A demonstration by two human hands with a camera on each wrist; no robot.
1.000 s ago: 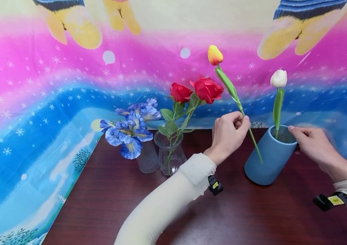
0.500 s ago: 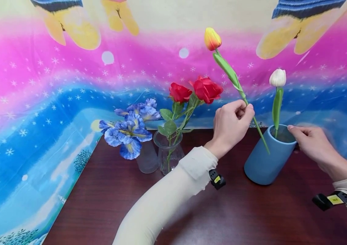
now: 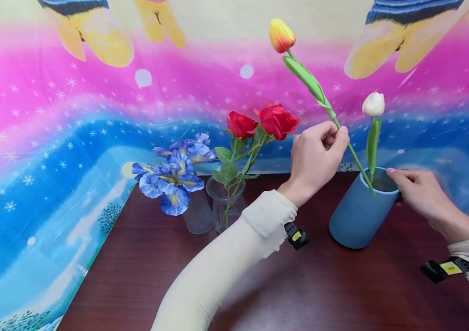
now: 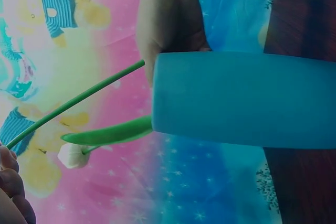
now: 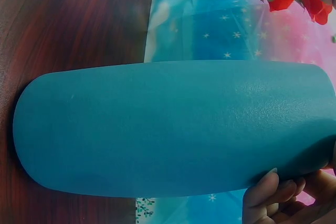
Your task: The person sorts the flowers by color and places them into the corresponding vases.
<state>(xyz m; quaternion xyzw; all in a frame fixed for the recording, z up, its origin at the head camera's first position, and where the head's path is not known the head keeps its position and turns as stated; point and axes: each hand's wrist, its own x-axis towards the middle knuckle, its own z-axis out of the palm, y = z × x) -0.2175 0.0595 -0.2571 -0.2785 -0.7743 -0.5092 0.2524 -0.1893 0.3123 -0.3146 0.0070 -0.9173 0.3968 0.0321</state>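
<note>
My left hand (image 3: 317,154) pinches the green stem of a yellow-orange tulip (image 3: 282,36) between thumb and fingers. The bloom leans up and left, and the stem's lower end overlaps the near rim of a blue vase (image 3: 356,216) in the head view. From the left wrist, that stem (image 4: 79,102) ends just short of the vase mouth, outside it. A white tulip (image 3: 373,104) stands in the vase. My right hand (image 3: 422,193) grips the vase's right rim, thumb on top; its curled fingers (image 5: 265,190) touch the wall in the right wrist view.
Left on the dark wooden table (image 3: 135,276) stand a clear glass vase (image 3: 219,202) with red roses (image 3: 277,120) and a frosted vase (image 3: 198,216) with blue irises (image 3: 178,177). Behind hangs a colourful printed cloth (image 3: 93,101).
My left hand has risen and moved slightly right with the yellow-orange tulip, bringing its stem end up from the vase's front wall to the rim. The right hand stays on the blue vase.
</note>
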